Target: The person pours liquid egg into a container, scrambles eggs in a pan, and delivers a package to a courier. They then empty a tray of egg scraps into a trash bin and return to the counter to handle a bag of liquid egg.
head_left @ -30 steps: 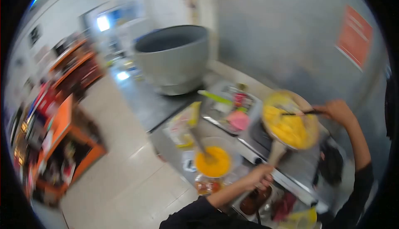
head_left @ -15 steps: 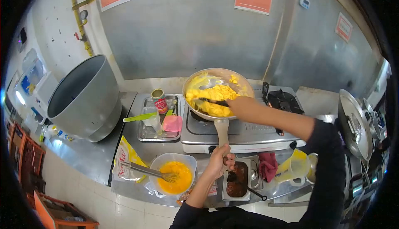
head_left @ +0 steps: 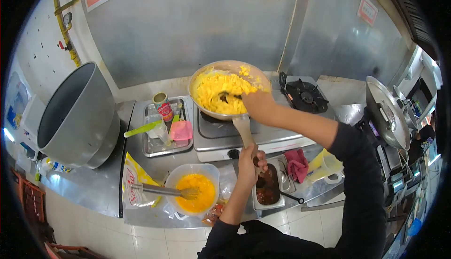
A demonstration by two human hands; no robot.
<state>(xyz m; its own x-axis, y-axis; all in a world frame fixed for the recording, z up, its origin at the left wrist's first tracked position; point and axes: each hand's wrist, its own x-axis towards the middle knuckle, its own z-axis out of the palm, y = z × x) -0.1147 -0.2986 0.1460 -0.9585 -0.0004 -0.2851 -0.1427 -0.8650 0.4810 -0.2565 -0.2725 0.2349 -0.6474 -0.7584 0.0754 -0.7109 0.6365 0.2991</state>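
Observation:
A light-coloured frying pan (head_left: 277,83) sits on the left burner, with yellow scrambled egg (head_left: 206,88) in it. My left hand (head_left: 249,165) is wrapped round the pan's handle (head_left: 243,130). Over the pan's right side, my right hand (head_left: 259,105) grips a dark utensil (head_left: 229,95), whose tip is down in the egg. Below the stove, a whisk (head_left: 157,190) rests in a pitcher (head_left: 213,170) of beaten egg. A metal container of dark red sauce (head_left: 268,191) with a black-handled ladle is just right of my left hand.
A steel tray (head_left: 152,152) holds a can (head_left: 162,107), a green-handled tool and a pink item. A large grey pot (head_left: 75,113) stands left. Right are a second burner (head_left: 306,96), a red cloth (head_left: 297,165), a clear jug (head_left: 324,166) and a large lid (head_left: 387,113).
The view has shifted, so the scene sits higher and further left. The utensil's tip has moved from the egg's left part towards its middle. Both hands keep their hold.

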